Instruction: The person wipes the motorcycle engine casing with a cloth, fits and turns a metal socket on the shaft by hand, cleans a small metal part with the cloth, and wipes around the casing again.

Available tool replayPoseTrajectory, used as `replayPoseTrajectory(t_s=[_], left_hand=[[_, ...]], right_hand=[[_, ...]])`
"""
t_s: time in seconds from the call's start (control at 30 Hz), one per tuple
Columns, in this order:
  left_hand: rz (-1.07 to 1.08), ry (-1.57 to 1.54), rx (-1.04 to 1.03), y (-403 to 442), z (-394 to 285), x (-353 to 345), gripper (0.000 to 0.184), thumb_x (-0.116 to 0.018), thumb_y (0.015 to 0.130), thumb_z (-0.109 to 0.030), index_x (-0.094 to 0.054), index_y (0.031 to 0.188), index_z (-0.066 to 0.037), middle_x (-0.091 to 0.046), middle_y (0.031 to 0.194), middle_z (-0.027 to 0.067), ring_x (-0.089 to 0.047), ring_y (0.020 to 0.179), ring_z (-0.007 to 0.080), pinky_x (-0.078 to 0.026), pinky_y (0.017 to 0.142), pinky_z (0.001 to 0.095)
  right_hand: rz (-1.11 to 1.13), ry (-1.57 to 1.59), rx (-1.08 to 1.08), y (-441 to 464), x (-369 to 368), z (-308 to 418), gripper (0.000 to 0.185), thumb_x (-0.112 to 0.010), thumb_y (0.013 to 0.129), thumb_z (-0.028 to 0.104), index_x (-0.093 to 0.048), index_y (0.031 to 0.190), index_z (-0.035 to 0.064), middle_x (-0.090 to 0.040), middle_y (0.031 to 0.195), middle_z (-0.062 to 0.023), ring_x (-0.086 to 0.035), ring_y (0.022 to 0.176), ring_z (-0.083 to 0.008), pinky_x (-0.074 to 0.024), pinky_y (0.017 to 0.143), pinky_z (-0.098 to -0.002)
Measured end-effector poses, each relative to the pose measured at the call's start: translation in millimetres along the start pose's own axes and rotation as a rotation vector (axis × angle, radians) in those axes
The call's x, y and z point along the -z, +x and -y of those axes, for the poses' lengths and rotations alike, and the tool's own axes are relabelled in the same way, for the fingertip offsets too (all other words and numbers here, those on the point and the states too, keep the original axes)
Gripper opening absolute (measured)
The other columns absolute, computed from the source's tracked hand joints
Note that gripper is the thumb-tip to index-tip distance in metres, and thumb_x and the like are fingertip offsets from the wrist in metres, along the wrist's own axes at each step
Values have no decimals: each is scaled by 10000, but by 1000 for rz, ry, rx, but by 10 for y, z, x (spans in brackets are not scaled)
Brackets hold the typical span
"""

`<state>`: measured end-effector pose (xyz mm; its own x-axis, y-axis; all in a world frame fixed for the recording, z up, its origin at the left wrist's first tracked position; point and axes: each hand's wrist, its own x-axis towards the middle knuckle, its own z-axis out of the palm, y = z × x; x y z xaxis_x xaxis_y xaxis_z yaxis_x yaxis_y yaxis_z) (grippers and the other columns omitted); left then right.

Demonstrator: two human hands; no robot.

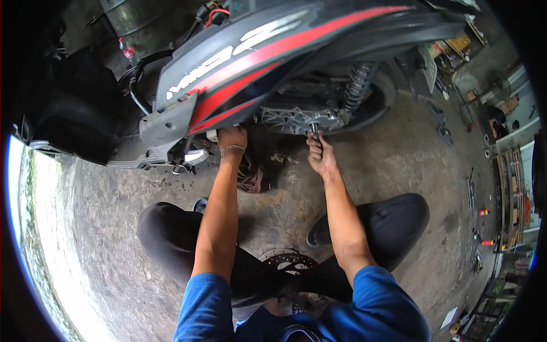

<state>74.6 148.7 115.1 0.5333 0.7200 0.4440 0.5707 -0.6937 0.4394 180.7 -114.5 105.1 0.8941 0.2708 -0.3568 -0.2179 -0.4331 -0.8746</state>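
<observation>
Metal shaft (314, 128) pinched by fingers of right hand (321, 154), long axis toward casing (288, 118); left hand's (232, 138) grip cannot be told.

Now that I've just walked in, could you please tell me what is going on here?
A person is working with both hands at the scooter. The right grip has its fingers at a metal shaft on the exposed casing. The left grip is under the lower edge of the body panel; whatever it may hold is hidden. A crumpled cloth lies near it, and a perforated disc sits between the person's legs.
</observation>
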Motion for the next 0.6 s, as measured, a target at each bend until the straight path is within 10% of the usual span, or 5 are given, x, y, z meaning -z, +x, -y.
replayPoseTrajectory(t_s=[0.17,0.6], left_hand=[[29,56,68,-9,-22,-10,337,-419,847,-282,-550,708,-4,-583,678,208,-562,612,393,-456,551,456],[69,30,86,35,-104,157,359,-391,858,-298,-555,759,6,-599,737,217,-576,672,395,-463,588,458]], right_hand=[[468,768,-238,62,129,-61,377,-468,877,389,-535,925,21,-608,767,-71,-558,565,-151,-425,470,-249],[-5,201,12,-48,-104,664,230,-565,836,206,-588,887,-16,-614,743,-85,-554,531,-123,-482,479,-224]])
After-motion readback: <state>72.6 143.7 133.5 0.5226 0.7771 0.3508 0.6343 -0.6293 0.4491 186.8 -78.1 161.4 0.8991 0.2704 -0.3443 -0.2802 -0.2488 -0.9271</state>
